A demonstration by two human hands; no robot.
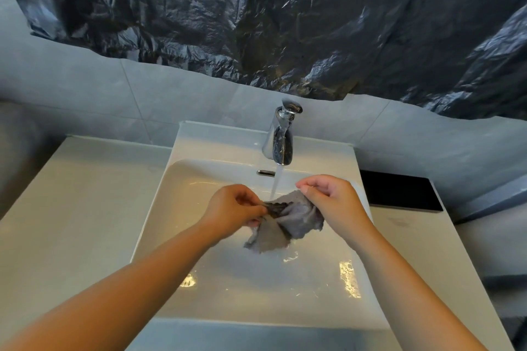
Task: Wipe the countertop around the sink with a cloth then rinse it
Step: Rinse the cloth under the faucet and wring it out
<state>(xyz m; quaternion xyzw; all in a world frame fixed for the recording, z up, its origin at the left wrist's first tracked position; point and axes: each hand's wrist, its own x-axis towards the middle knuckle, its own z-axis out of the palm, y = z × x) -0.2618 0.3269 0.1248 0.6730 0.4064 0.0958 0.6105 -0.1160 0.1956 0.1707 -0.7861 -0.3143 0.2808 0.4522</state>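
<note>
A grey cloth (293,219) hangs over the white sink basin (176,208), just under the stream of water running from the chrome faucet (281,137). My left hand (233,208) pinches the cloth's left edge, and my right hand (333,199) pinches its upper right corner. The cloth is bunched and stretched between the two hands, its lower part drooping toward the basin floor. The water lands on the cloth's top edge between my hands.
A white countertop (71,222) surrounds the sink on both sides. A flat black slab (399,191) lies on the counter at the right, near the wall. Crumpled black plastic sheeting (256,14) covers the wall above the grey tiles.
</note>
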